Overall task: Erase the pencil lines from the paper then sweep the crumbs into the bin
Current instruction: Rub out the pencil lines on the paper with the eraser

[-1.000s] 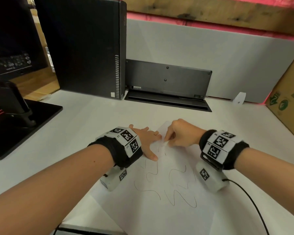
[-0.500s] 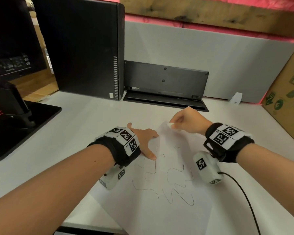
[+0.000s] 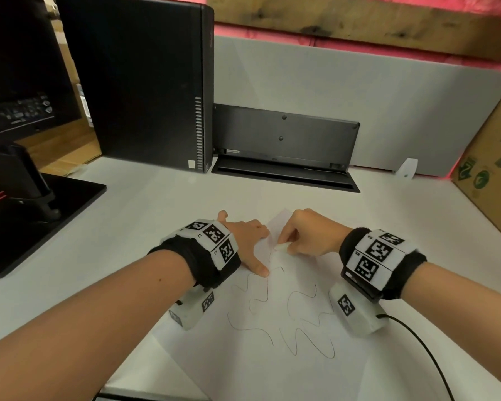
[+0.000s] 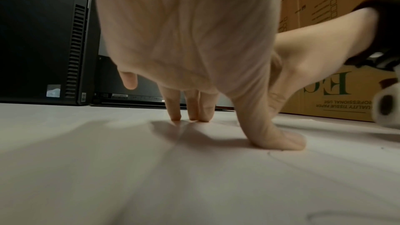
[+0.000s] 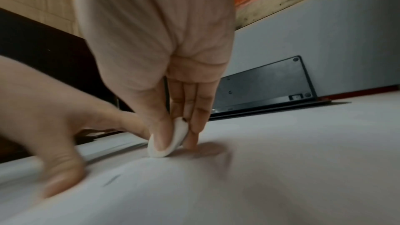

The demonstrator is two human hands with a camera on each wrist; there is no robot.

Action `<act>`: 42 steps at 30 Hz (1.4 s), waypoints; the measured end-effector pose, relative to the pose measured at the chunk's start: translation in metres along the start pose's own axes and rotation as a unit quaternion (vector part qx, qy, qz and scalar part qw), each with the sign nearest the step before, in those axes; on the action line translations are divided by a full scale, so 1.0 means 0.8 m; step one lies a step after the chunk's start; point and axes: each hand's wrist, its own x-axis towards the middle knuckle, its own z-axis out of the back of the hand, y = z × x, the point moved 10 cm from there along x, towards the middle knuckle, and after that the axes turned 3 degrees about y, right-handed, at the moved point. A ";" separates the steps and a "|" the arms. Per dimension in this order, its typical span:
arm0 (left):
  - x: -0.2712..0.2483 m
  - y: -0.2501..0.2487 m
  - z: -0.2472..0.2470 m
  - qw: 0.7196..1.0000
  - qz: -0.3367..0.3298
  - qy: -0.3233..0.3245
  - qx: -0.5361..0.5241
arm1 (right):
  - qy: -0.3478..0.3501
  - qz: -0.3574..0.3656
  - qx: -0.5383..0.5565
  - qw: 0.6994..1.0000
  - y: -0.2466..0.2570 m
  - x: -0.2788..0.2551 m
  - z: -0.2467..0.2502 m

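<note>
A white desk [image 3: 145, 215] carries everything. At its back left stands a black computer tower [image 3: 139, 82], with a black monitor stand [image 3: 26, 198] further left, a black keyboard [image 3: 284, 137] propped on edge against the grey partition [image 3: 359, 105], and a cardboard box [image 3: 492, 175] at the right edge. The sheet of paper [image 3: 272, 371] lies on the desk in front of the person, turned at an angle, with wavy pencil lines [image 3: 298, 316] across its middle. The left hand [image 3: 243, 241] rests spread, fingertips and thumb pressing the sheet's left side flat. The right hand [image 3: 310, 233] pinches a small white eraser [image 5: 167, 140] between thumb and fingers, its lower edge touching the paper near the far corner, just beside the left hand. No bin shows in any view.
</note>
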 end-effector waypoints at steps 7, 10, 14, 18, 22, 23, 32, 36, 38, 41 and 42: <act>-0.003 -0.002 0.000 1.000 -0.003 0.009 -0.004 | -0.037 0.016 0.008 0.999 0.002 -0.001 0.014; -0.004 -0.002 0.000 1.000 0.000 0.010 -0.003 | -0.030 -0.007 -0.020 0.999 -0.004 0.006 0.015; -0.002 -0.003 -0.001 1.000 -0.003 0.017 0.001 | 0.002 0.014 -0.005 1.000 0.014 -0.019 -0.005; -0.006 -0.004 -0.002 1.000 -0.005 0.027 0.010 | 0.014 0.033 0.006 0.999 0.022 -0.032 -0.012; -0.007 -0.003 -0.002 1.000 -0.008 0.022 0.010 | -0.078 0.001 0.016 0.997 -0.006 -0.020 0.030; -0.007 -0.003 -0.002 1.000 -0.009 0.018 0.011 | -0.086 -0.011 0.016 0.996 -0.013 -0.016 0.037; -0.002 -0.003 -0.008 0.999 -0.032 0.039 0.018 | -0.041 -0.014 0.018 0.999 -0.026 0.000 0.017; 0.002 -0.003 -0.011 0.997 -0.028 0.055 0.055 | -0.025 0.000 0.021 0.999 -0.019 -0.022 0.006; 0.002 -0.004 -0.011 0.997 -0.026 0.056 0.054 | 0.010 0.004 0.024 1.000 -0.013 -0.036 -0.004; 0.000 -0.005 -0.009 0.997 -0.027 0.051 0.047 | 0.012 0.005 0.030 0.999 -0.012 -0.038 0.006; 0.000 -0.004 -0.009 0.997 -0.027 0.050 0.044 | -0.015 0.001 0.025 1.000 -0.015 -0.033 0.017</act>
